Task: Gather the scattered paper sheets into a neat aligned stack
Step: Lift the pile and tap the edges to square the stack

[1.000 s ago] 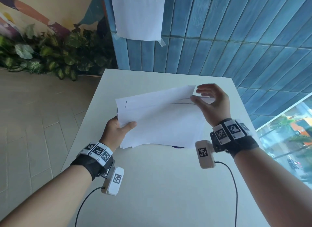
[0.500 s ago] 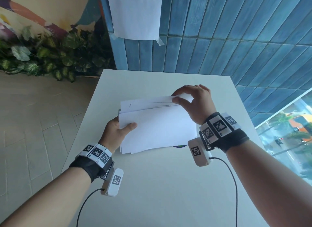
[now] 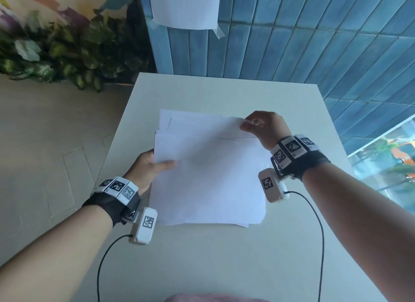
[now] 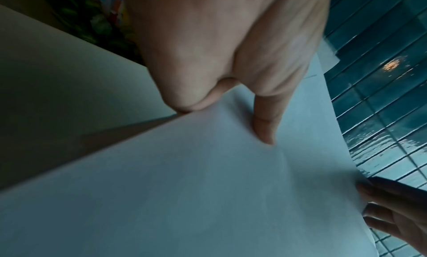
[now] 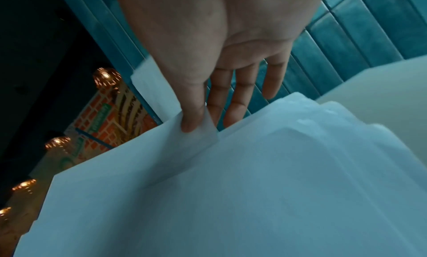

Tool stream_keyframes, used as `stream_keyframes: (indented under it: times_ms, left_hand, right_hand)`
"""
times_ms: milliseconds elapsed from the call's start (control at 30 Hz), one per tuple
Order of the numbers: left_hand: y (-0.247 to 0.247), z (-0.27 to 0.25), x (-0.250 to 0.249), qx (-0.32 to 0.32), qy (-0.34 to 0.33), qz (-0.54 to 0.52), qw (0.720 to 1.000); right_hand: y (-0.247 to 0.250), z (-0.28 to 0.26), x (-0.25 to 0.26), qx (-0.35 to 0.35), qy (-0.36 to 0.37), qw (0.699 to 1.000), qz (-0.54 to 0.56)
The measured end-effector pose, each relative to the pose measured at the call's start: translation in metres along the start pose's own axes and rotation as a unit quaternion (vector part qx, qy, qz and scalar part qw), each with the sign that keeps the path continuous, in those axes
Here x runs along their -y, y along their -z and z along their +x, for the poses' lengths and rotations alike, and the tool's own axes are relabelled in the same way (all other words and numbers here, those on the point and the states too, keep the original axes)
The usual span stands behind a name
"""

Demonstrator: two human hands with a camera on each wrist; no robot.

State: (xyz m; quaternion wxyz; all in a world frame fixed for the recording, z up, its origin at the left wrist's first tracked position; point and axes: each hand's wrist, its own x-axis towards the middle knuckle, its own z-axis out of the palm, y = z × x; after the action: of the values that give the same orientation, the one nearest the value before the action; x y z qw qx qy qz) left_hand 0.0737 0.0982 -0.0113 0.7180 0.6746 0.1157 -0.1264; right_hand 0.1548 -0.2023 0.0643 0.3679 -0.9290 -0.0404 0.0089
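A loose bundle of white paper sheets (image 3: 208, 178) is held above the white table (image 3: 224, 268), its edges uneven, with two sheets sticking out at the far side. My left hand (image 3: 155, 166) grips the bundle's left edge, thumb on top, fingers hidden beneath. In the left wrist view the thumb (image 4: 265, 122) presses on the top sheet (image 4: 184, 197). My right hand (image 3: 249, 125) pinches the far right corner of a back sheet. The right wrist view shows the thumb (image 5: 191, 118) and forefinger pinching that corner of the sheets (image 5: 254, 188).
A blue tiled wall (image 3: 292, 43) stands behind the table, with a white sheet (image 3: 184, 7) taped to it. Leafy plants (image 3: 56, 61) line the floor at the left. A window (image 3: 386, 164) lies to the right. Cables run from both wrist cameras.
The bundle has come toward me and turned longer front to back. My right hand moved right along the far edge and now pinches the back sheet's corner. The left grip is unchanged.
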Motion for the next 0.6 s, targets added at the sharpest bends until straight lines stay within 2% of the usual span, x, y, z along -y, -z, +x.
stream_keyframes:
  times_ms: [167,367,600]
  left_hand:
    - [0.008,-0.004,0.024,0.012,0.062,0.002,0.998]
    - [0.006,0.003,0.048,-0.006,0.122,0.023,0.992]
    - [0.015,0.008,0.06,-0.011,0.153,0.038,0.987]
  right_hand:
    - [-0.034,-0.004,-0.03,0.056,-0.059,0.996,0.026]
    - [-0.06,0.001,-0.057,0.103,-0.111,0.988,0.026]
    - [-0.054,0.001,-0.094,0.062,-0.202,0.977,0.007]
